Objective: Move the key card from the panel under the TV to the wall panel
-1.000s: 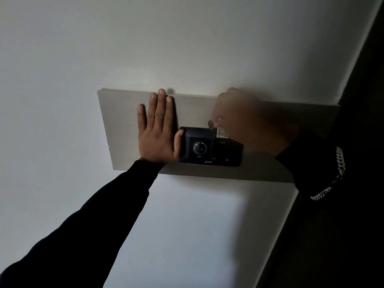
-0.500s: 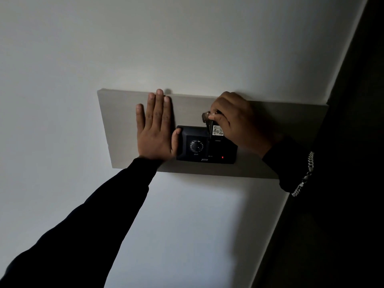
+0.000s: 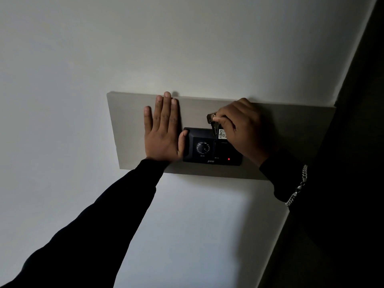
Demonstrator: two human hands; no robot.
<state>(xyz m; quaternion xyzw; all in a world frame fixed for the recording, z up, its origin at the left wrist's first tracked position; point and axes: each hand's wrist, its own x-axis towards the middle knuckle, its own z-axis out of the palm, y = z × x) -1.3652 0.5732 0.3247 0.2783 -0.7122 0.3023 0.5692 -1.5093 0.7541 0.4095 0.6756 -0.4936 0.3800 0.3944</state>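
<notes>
Fingers of the right hand [image 3: 243,129] pinch the key card [image 3: 222,134] at the top edge of the black wall panel [image 3: 212,146], the card's white label with handwritten digits just showing beside the knuckles. A small metal key [image 3: 211,118] sticks up from the same grip. The left hand [image 3: 163,132] lies flat and spread on the grey backing board [image 3: 128,129], its thumb touching the panel's left edge. A red light [image 3: 229,159] glows low on the panel
</notes>
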